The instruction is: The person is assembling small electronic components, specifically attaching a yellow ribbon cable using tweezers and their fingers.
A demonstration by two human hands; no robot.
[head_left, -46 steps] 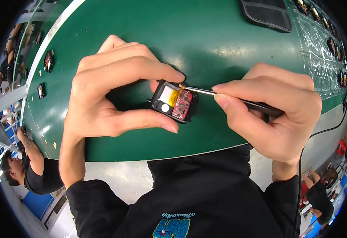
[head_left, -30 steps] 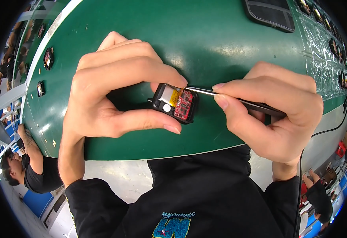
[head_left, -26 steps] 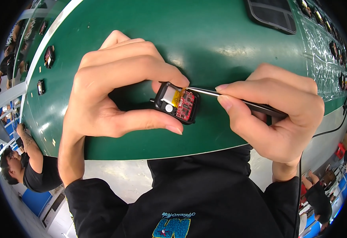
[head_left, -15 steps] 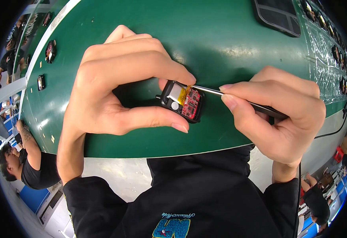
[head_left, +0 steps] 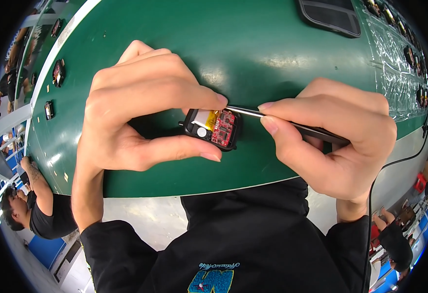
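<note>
A small black device housing (head_left: 188, 128) lies open between the thumb and forefinger of my left hand (head_left: 131, 110), just above the table. Inside it show a red circuit board (head_left: 226, 128), a silver battery cell (head_left: 202, 117) with yellow tape (head_left: 213, 120), and a round white part (head_left: 201, 132). My right hand (head_left: 346, 132) pinches a pair of tweezers (head_left: 247, 112) with silver tips and a dark handle. The tips reach the housing's upper edge, beside my left forefinger; their exact contact is hidden by that fingertip.
The green table (head_left: 253, 29) has a black phone-like slab (head_left: 330, 18) at its far side. Several similar open devices lie on clear plastic wrap (head_left: 390, 73) at right. More small devices (head_left: 58, 73) sit at far left, near another person (head_left: 47, 210). A black cable (head_left: 404, 161) hangs at right.
The whole view has shifted slightly, so the table things appear further left. Both hands keep their grips; the device sits a little lower in the picture, its upper edge closer under my left forefinger.
</note>
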